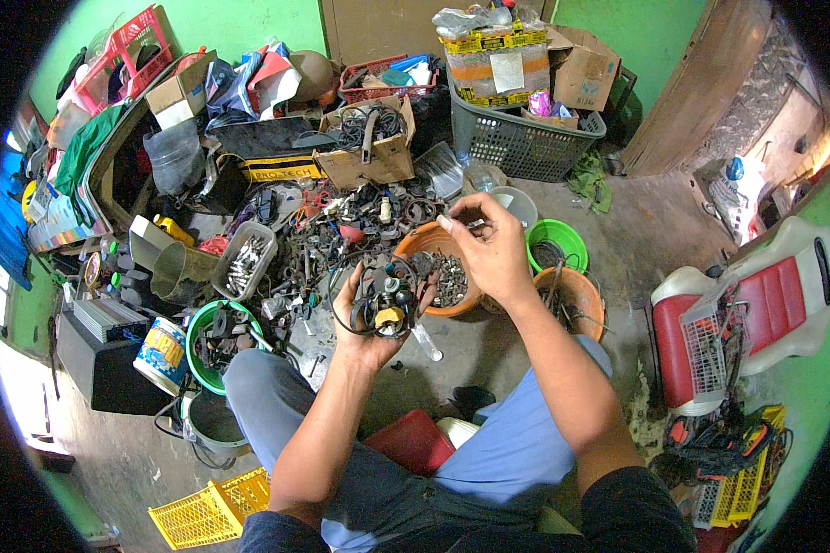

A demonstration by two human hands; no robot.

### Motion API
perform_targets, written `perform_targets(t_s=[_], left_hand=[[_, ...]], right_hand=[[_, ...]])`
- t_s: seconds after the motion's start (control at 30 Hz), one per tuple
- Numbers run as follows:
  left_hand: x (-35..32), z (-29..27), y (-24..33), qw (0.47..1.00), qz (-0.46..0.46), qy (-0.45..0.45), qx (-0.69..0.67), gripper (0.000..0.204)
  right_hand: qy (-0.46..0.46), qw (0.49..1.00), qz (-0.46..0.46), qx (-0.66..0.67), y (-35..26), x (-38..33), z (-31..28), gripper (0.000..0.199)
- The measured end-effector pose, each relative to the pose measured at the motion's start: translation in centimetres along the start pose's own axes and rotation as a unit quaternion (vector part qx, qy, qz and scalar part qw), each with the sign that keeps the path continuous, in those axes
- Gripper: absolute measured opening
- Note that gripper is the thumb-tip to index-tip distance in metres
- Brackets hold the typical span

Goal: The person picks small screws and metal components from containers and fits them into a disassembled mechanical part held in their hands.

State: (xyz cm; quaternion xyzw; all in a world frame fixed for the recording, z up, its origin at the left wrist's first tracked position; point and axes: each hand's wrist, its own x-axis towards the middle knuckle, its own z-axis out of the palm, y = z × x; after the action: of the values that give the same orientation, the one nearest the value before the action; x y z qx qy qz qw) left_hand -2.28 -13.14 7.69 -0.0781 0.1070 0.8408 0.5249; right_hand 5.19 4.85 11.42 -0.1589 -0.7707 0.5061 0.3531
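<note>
My left hand (364,318) cups a round black mechanical part (385,304) with wires and a yellow piece on it, held above the floor in front of my knees. My right hand (489,249) hovers over an orange bowl (410,247) full of small metal screws and bits. Its fingertips are pinched together near the bowl's far rim on something too small to make out. The two hands are a little apart, the right one higher and farther out.
A heap of metal scrap (341,230) lies beyond the bowl. A green bowl (563,232), a second orange bowl (583,297), a green tub (196,324), a clear box of bolts (244,263), a grey crate (516,138) and cardboard boxes (369,152) surround me.
</note>
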Motion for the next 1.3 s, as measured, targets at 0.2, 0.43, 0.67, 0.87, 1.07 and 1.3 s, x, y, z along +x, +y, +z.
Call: perform_targets(t_s=[0.2,0.43,0.67,0.87,1.07,1.3], left_hand=[[-0.1,-0.1,0.1,1.0,-0.001,-0.001,-0.002,0.06],[-0.1,0.1,0.0,1.0,-0.001,0.001,-0.002,0.059],[0.0,-0.4,0.2,1.0,0.001,-0.003,-0.019,0.058],[-0.2,0.5,-0.1,1.0,-0.008,-0.005,-0.004,0.061],[-0.1,0.2,0.0,1.0,-0.01,-0.01,-0.006,0.062],[-0.3,0.5,0.0,1.0,-0.017,-0.002,-0.015,0.063]], right_hand=[[-0.005,0.997,0.001,-0.074,1.0,0.4,-0.3,0.016],[-0.099,0.985,0.058,-0.13,1.7,0.1,-0.2,0.027],[-0.191,0.975,0.058,-0.099,2.0,-0.6,0.5,0.031],[-0.165,0.979,0.087,-0.082,2.8,-0.2,0.1,0.027],[-0.145,0.983,0.102,-0.041,2.7,-0.2,0.2,0.021],[-0.165,0.976,0.142,0.008,2.2,0.0,0.0,0.017]])
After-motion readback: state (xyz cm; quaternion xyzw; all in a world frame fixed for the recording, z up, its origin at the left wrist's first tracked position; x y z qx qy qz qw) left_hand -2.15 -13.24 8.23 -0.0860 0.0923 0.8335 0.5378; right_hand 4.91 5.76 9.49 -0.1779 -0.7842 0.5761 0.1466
